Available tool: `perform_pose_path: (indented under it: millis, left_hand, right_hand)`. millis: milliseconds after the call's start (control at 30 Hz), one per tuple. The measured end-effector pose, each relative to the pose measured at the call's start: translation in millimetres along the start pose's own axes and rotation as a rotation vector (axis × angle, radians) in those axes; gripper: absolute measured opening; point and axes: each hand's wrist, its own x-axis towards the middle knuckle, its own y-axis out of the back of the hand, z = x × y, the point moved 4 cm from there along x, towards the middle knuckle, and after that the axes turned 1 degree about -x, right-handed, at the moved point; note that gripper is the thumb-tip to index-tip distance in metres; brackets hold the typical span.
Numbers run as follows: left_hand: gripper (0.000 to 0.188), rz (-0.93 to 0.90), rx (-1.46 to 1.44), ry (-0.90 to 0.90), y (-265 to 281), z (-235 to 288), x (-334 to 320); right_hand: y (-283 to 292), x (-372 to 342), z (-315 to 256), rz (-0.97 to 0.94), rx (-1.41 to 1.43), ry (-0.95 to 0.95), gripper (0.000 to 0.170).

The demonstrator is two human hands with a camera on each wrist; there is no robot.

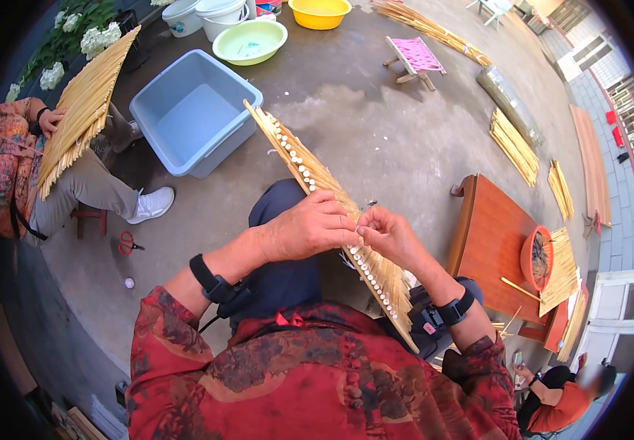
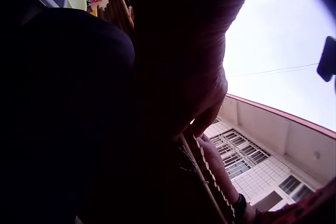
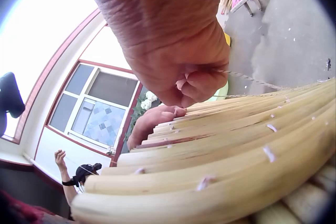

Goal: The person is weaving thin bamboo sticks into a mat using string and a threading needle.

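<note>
while the right hand pinches twine, the left hand grips the edge of the stalk mat, slanting across mid-frame; blue tub, upper left. looks like binding to me; next probably calls for drawing the strand snug.

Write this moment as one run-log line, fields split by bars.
left hand: grips stalk panel edge | right hand: pinches twine | stalk panel: held slantwise | blue tub: ahead, to the left

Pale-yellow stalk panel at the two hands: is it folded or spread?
Spread: in the right wrist view, the panel shows stalks side by side, no fold visible.
</note>
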Motion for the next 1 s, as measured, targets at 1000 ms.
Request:
perform_pose_path:
  millis: [1000]
  left_hand:
    - [0.031, 0.005, -0.232, 0.025, 3, -5, 1]
  right_hand:
    - [182, -3, -11, 0.955, -0.129, 0.041, 0.015]
